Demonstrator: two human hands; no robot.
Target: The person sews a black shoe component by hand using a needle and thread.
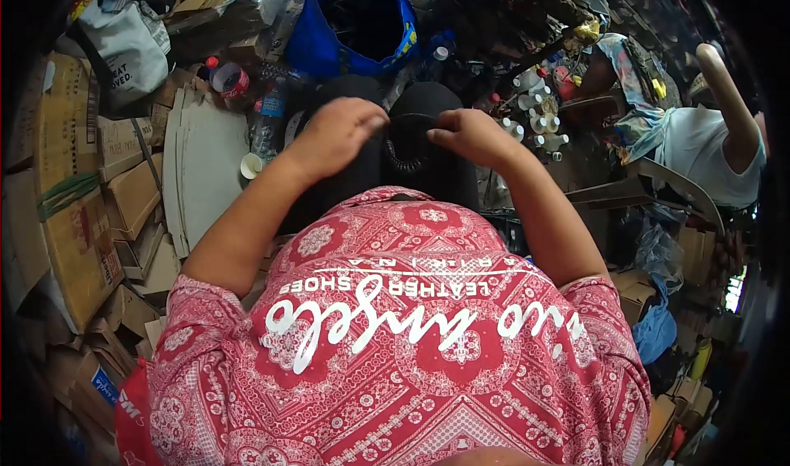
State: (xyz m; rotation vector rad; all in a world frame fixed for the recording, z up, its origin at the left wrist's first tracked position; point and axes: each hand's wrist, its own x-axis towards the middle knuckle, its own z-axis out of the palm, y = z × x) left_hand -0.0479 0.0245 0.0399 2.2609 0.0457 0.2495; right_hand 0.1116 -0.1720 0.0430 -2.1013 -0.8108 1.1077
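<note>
My left hand (pixel 337 133) is over my left thigh, fingers curled together and its tip pointing at the middle; what it holds, if anything, is too small to tell. Opposite it, my right hand (pixel 471 135) pinches at the edge of a thin dark loop above my right thigh. A dark coiled cord (pixel 405 163) hangs or lies below this loop, between the hands, against my black trousers (pixel 428 97). The dark cord blends into the cloth, so its ends are hidden.
A blue bag (pixel 355 61) stands open beyond my knees. Flattened cardboard (pixel 72 186) and plastic bottles (pixel 270 112) lie at the left. More small bottles (pixel 539 120) are at the right, near another person in a white shirt (pixel 699 149).
</note>
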